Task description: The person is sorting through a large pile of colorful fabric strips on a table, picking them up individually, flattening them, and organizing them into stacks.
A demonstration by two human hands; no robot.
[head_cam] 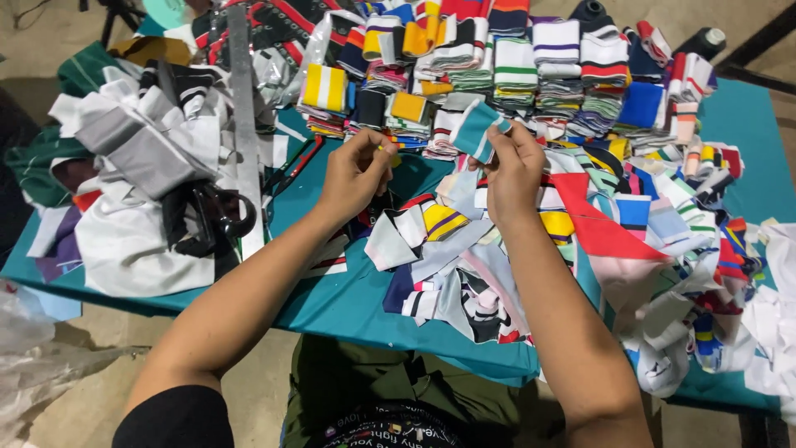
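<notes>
right hand: pinched a teal-and-white fabric strip, long axis tilting up-right
left hand: nearly closed, just left, fingertips pinching something small and yellow
stacks: right behind

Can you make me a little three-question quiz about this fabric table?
1. True or false: the right hand holds a teal-and-white striped fabric piece.
2. Which tool lies left of the left hand? A) black-handled scissors B) hammer C) iron
3. What colour is the table cover?

Key: 1 true. 2 A. 3 teal.
</notes>
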